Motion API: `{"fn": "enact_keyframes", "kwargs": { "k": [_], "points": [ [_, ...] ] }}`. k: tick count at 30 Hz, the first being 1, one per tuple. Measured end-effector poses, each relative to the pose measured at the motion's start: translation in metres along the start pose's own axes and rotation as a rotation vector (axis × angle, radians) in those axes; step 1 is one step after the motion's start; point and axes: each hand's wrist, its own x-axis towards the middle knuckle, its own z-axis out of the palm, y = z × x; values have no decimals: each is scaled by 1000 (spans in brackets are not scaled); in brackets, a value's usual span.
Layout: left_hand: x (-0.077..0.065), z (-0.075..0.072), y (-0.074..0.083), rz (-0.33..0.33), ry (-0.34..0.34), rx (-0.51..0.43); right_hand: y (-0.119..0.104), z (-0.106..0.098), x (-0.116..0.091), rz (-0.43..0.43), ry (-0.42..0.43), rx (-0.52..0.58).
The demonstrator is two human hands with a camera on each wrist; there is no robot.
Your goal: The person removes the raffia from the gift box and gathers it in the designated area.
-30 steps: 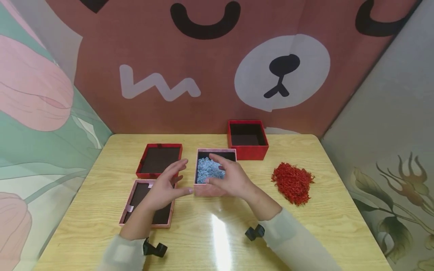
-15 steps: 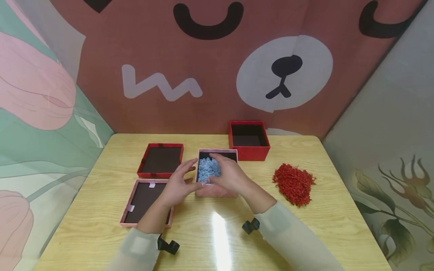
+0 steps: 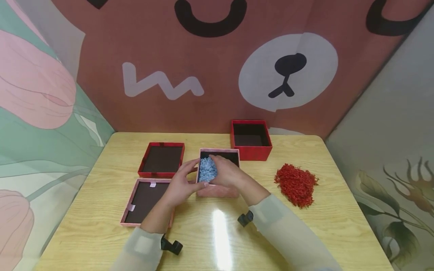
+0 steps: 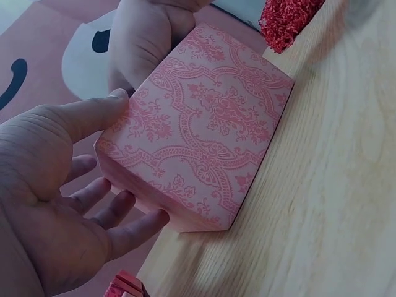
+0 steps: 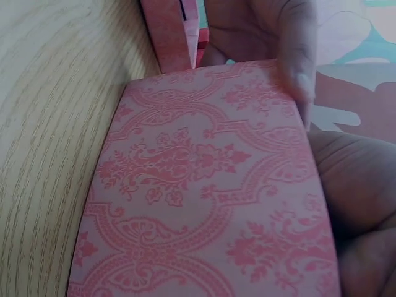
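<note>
A pink patterned box stands upright without its lid at the middle of the table, with blue crinkled paper shreds inside on the left. My left hand holds the box's front left corner: the thumb lies at the front rim, and in the left wrist view the fingers reach along the left side wall. My right hand reaches over the front rim into the box, down at the shreds. Its fingertips are mostly hidden inside, so I cannot tell whether they pinch any paper.
Left of the box lie a pink lid and, behind it, a red lid, both inner side up. An open red box stands behind to the right. Red shreds lie heaped at the right. A printed wall closes off the back.
My left hand has moved right from over the pink lid to the box's corner. My right hand has gone deeper into the box, its thumb now out of sight.
</note>
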Motion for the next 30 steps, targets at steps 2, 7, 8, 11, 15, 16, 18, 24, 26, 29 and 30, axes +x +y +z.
{"fn": "enact_keyframes", "kwargs": {
  "k": [2, 7, 8, 11, 15, 16, 18, 24, 26, 29, 30],
  "points": [
    [0, 0, 0, -5, -2, -11, 0, 1, 3, 2, -22, -12],
    [0, -1, 0, -16, -7, -31, 1, 4, 10, 7, -54, -36],
    [0, -1, 0, -20, -7, -32, 2, 5, 11, 5, -56, -40],
    [0, -1, -1, -28, -7, -38, 4, 7, 15, -1, -67, -44],
    [1, -1, -3, -38, -8, -48, 5, 8, 19, -1, -86, -40],
    [1, -1, -3, -43, -8, -48, 5, 8, 20, -1, -89, -41],
    [1, -1, -3, -40, -11, -50, 5, 9, 21, -9, -96, -55],
    [1, -1, -4, -42, 0, -29, 3, 11, 26, -43, -127, -84],
    [1, -1, -4, -39, 5, -20, 3, 11, 28, -52, -131, -85],
    [0, -1, -4, -32, 7, -16, 3, 12, 29, -57, -122, -93],
    [0, -1, -4, -32, 8, -17, 3, 11, 30, -54, -118, -90]
  ]
}}
